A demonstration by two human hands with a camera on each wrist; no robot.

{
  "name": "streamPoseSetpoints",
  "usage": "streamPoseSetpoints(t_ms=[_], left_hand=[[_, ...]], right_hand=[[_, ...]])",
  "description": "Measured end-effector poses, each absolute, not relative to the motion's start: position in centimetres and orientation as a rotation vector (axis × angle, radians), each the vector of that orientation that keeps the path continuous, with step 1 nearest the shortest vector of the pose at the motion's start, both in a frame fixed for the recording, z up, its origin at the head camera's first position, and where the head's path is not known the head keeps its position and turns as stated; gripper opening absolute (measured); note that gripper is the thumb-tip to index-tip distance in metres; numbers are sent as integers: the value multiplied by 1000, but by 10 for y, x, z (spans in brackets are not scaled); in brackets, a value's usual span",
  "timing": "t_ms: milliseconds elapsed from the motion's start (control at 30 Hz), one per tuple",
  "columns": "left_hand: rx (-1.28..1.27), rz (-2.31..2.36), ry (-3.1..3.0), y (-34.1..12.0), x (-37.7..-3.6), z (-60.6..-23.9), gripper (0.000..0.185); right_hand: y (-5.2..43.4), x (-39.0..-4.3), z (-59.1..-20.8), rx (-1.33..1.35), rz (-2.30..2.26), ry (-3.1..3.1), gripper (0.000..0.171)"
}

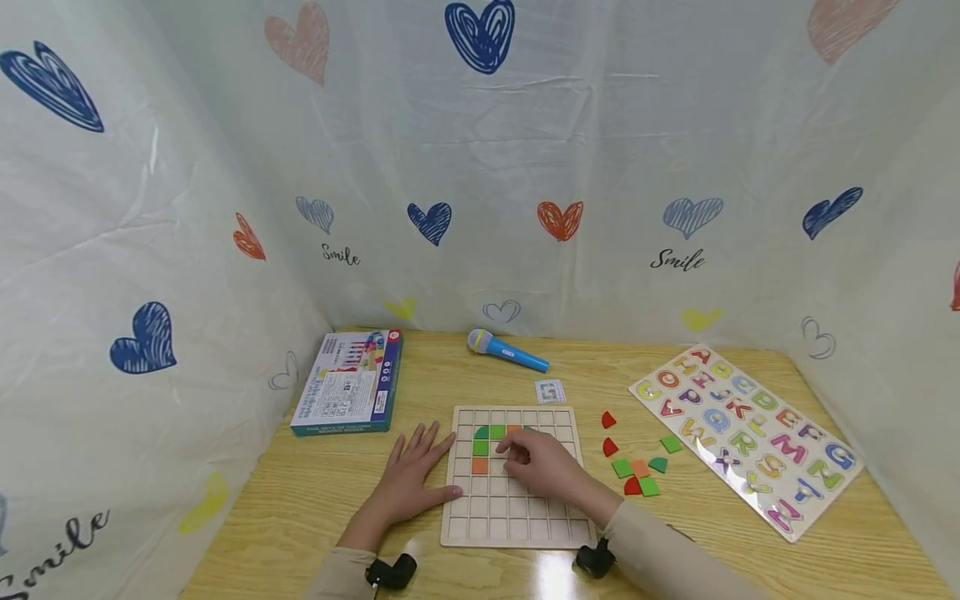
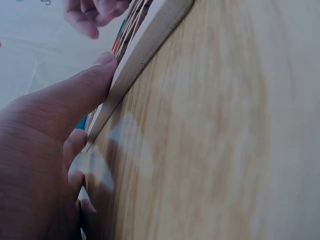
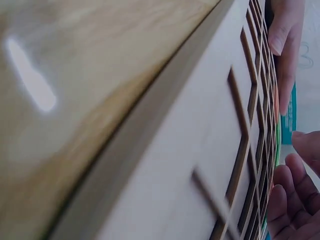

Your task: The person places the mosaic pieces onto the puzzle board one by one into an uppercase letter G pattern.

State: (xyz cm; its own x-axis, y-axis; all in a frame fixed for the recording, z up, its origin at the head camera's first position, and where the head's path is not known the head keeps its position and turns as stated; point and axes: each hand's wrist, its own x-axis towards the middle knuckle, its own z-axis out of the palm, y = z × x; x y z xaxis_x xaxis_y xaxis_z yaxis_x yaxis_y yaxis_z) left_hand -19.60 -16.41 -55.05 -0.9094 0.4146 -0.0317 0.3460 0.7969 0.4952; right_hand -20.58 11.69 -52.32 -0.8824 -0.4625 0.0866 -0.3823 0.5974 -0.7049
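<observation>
A wooden grid board lies flat on the desk. At its left edge rests the left hand, fingers straight and spread, its grip closed round nothing; the thumb tip touches the board's side. The right hand is over the far half of the board, its fingers bent and the thumb near them; whether its grip pinches a tile, I cannot tell.

In the board's far left cells sit a green quarter-circle tile, with a green square tile to the right and, partly behind the right hand, an orange square tile. Nearer in the left column are another green square and another orange square.

Right of the board lie loose tiles: two red quarter-circles apart from the rest, a cluster including an orange square and a red quarter-circle, and a lone green square. Farther right of the board, an alphabet puzzle lies at an angle.

Just beyond the board's far edge is a small printed card; farther beyond lies a blue toy microphone. A flat printed box stands beyond the board to the left. Behind the board hangs a heart-patterned curtain.
</observation>
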Motion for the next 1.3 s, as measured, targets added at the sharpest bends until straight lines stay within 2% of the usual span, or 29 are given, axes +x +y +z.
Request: streamPoseSetpoints(t_ms=[833, 1300], left_hand=[[613, 756, 2835, -164, -196, -550, 88], [606, 759, 2829, -163, -196, -548, 88]], right_hand=[[262, -189, -526, -304, -1208, 2873, 17], [332, -182, -522, -186, -944, 3048, 28]])
